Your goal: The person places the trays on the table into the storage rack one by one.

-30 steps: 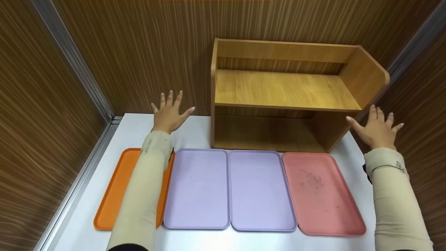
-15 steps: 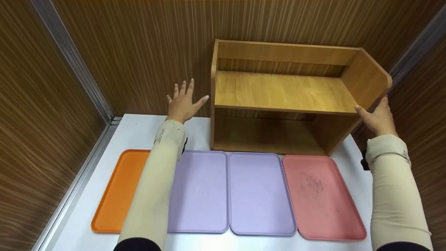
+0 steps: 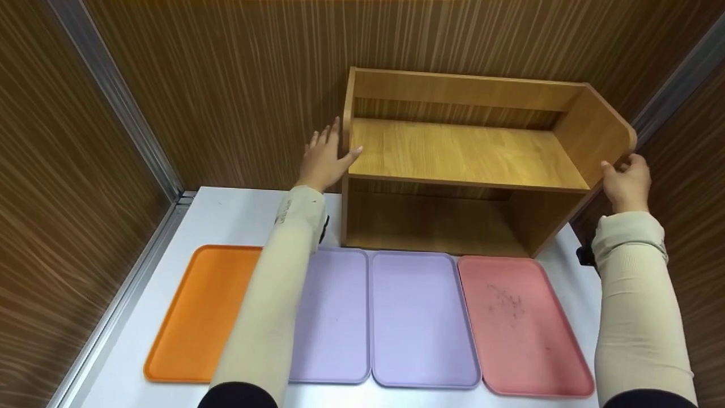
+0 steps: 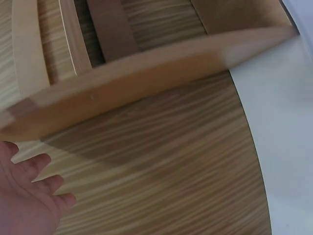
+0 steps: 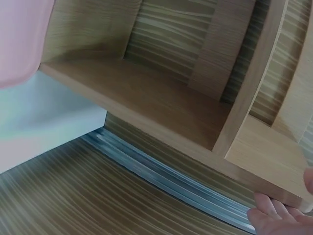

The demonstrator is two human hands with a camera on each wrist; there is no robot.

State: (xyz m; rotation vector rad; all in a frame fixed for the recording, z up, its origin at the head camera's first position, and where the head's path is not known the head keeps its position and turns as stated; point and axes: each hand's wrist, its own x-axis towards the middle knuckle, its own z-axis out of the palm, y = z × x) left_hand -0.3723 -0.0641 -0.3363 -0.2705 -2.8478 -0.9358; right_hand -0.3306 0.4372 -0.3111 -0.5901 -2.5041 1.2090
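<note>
Where left grip (image 3: pixel 324 161) faces right grip (image 3: pixel 630 182), the shelf (image 3: pixel 467 153) stands between.

Illegible lettering (image 3: pixel 282 212) on left cuff (image 3: pixel 303 205)

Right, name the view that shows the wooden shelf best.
The head view: it shows the wooden shelf from end to end, both levels, little covered. The left wrist view catches only its left part, the right wrist view only its right part, each cropped.

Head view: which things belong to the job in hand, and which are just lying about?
Likely the job: wooden shelf; left hand and right hand at its sides.
Likely just lying about: orange tray, two purple trays, pink tray.
</note>
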